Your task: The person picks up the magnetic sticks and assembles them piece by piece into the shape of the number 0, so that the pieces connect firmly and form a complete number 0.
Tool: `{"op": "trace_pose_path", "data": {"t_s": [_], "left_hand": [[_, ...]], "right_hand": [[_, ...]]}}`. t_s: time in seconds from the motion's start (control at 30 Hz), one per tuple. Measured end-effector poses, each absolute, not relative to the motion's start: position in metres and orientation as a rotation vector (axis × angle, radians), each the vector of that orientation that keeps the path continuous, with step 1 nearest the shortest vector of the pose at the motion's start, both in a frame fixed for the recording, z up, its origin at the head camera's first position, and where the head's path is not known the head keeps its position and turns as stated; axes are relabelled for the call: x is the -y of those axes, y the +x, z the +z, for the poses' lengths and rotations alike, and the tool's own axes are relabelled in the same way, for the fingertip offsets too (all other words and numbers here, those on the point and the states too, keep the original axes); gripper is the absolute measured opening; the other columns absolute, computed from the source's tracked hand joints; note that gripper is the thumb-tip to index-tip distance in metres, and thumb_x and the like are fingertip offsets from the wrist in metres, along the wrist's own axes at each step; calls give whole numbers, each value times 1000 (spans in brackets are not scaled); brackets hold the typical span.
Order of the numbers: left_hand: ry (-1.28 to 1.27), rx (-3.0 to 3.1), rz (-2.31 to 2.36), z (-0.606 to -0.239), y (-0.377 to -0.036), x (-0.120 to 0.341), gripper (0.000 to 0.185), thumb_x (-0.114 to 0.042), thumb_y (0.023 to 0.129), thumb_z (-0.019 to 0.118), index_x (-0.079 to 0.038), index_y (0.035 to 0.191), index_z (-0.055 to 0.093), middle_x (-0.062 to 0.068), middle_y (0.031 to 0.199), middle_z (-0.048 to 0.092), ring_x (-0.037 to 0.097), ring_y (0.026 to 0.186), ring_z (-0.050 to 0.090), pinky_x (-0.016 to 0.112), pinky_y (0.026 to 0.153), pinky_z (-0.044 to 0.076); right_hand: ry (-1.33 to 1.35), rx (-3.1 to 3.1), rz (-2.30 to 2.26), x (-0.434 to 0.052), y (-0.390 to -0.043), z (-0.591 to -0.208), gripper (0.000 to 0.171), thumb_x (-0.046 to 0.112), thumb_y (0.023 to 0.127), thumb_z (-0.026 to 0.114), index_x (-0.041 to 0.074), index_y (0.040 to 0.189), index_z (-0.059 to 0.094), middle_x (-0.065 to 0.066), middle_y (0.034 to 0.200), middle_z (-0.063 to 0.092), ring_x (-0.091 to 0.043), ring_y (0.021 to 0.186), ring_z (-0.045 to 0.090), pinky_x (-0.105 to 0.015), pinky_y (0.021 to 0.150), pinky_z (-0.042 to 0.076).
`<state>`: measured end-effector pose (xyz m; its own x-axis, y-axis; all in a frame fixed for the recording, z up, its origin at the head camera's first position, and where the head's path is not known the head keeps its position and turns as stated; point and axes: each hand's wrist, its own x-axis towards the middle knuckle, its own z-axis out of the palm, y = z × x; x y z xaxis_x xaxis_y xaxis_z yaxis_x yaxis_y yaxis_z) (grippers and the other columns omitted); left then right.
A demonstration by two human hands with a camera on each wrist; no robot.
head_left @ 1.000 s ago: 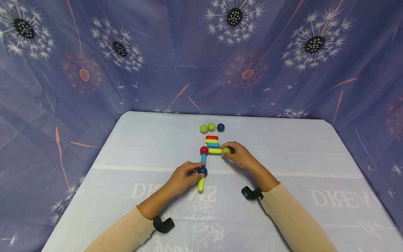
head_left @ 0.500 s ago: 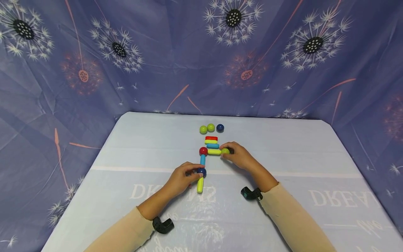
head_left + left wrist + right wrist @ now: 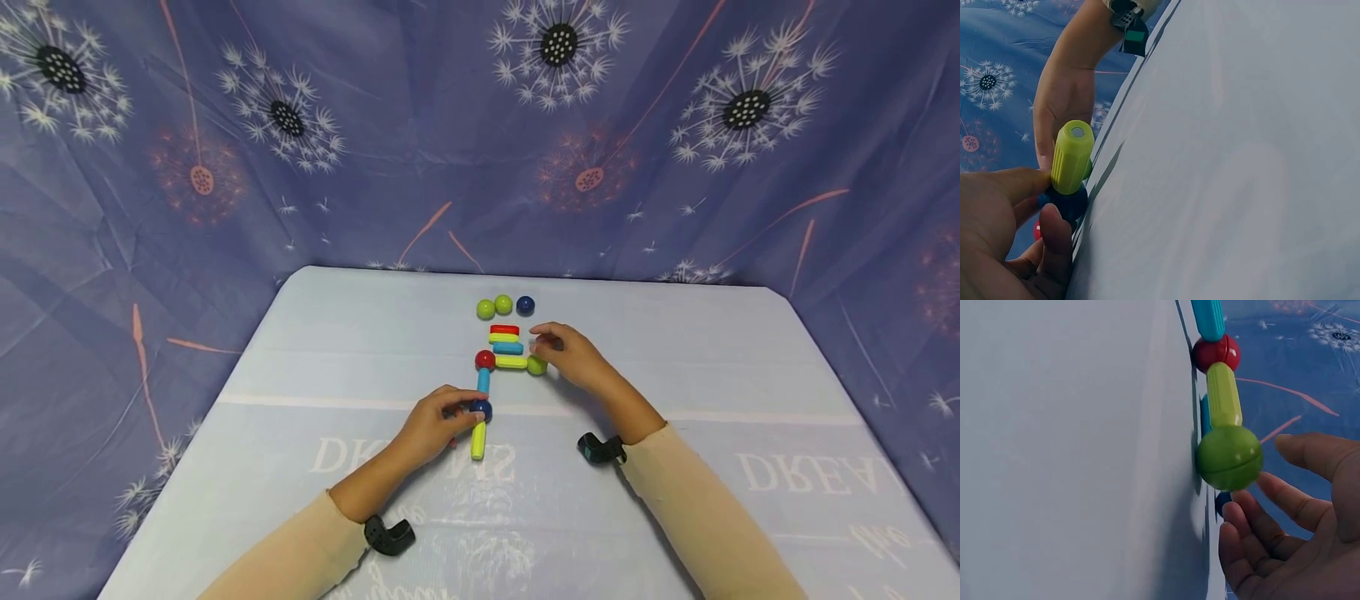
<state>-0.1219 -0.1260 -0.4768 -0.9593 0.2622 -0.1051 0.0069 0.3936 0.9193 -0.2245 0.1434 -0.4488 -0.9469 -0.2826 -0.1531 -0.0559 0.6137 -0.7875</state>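
On the desk (image 3: 315,350), near its middle, the left hand (image 3: 431,429) pinches the dark blue ball (image 3: 481,408) that joins a blue rod (image 3: 483,381) to a yellow rod (image 3: 477,440), apparently to steady the chain. The right hand (image 3: 573,358) hovers with fingers relaxed just beside the green ball (image 3: 536,365), which ends a second yellow rod (image 3: 512,362) running from the red ball (image 3: 485,360); it grips nothing.

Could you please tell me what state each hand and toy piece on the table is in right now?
left hand: pinching the dark blue ball.
right hand: open, fingers relaxed, holding nothing, beside the green ball.
yellow-green rod: lying flat, joined to the red ball and the green ball.
yellow rod: flat, attached below the dark blue ball.
spare rods: stacked, untouched.
three loose balls: resting in a row.
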Motion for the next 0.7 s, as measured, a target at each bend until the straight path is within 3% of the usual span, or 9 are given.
{"op": "trace_pose_path", "data": {"t_s": [0.27, 0.7], "left_hand": [[245, -2422, 1590, -476, -122, 126, 27, -27, 92, 76, -26, 119, 75, 2, 103, 61, 16, 75, 55, 26, 52, 52], [230, -2419, 1582, -477, -122, 125, 28, -29, 91, 76, -26, 119, 75, 1, 103, 61, 16, 79, 55, 27, 52, 53]], "right_hand": [[-273, -2603, -1287, -147, -242, -447, 55, 29, 101, 62, 15, 151, 45, -17, 143, 53, -34, 131, 53, -54, 107, 44], [-219, -2649, -1224, -145, -280, -456, 61, 33, 98, 67, 25, 153, 42, -15, 147, 47, -34, 135, 50, -54, 109, 45]]}}
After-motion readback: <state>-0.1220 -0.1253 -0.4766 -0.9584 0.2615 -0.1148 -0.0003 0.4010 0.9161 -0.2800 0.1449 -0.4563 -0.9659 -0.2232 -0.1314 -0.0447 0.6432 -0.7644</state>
